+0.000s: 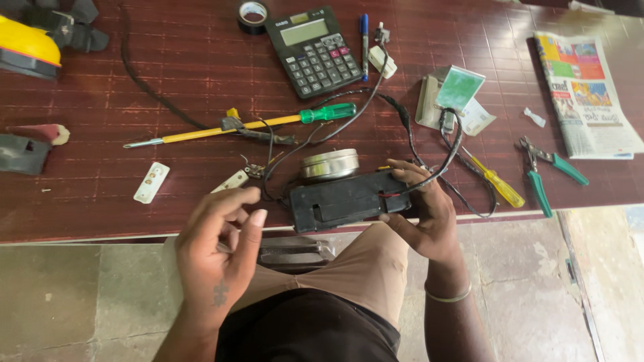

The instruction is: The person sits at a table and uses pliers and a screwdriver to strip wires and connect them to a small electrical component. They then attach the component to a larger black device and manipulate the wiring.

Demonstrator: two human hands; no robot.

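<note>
Head view, right hand: The right hand (424,211) was clamped on the end of a black plastic box (347,200), thumb underneath and fingers over the top, which kept the box propped at the near edge of the dark red table (100,194) with its broad side turned up toward the person.

Head view, left hand: The left hand (218,245) hovered just left of the box, clear of it, fingers curled loosely inward; whether anything small was pinched between them could not be told.

Head view, wiring: Black wires (409,127) ran from the box's right end in a loop across the table, with a red lead showing beside the gripping fingers.

Head view, within reach: A round metal tin (329,164) sat touching the far side of the box. A long yellow-shafted screwdriver with a green handle (248,124) lay beyond it, and a smaller yellow screwdriver (496,184) lay to the right.

Head view, set aside: Green-handled pliers (540,171), a folded newspaper (587,94), a black calculator (314,50), a roll of black tape (253,17) and a blue pen (364,37) lay farther out, well apart from the hands.

Head view, small parts: Two white plastic strips (151,182) rested near the table's front edge, left of the box.
</note>
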